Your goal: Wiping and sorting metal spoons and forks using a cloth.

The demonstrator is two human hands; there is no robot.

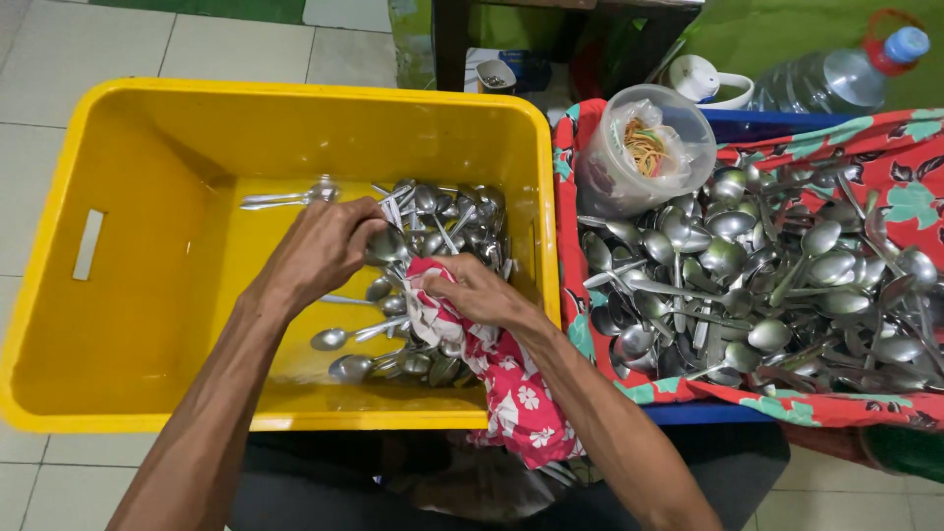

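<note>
Spoons (433, 221) lie heaped at the right end of the yellow crate (128, 295), with a few strays near its middle. Left hand (324, 246) reaches into the heap, its grip curled around one spoon's bowl. Right hand (482, 295) has its grip pinching a red flowered cloth (516, 393), which hangs over the crate's near rim. Just right of the crate, a second pile of spoons (757, 275) rests on a red patterned fabric (914, 138), with a clear plastic tub (644, 147) standing at its back corner and a water bottle (836, 74) behind
</note>
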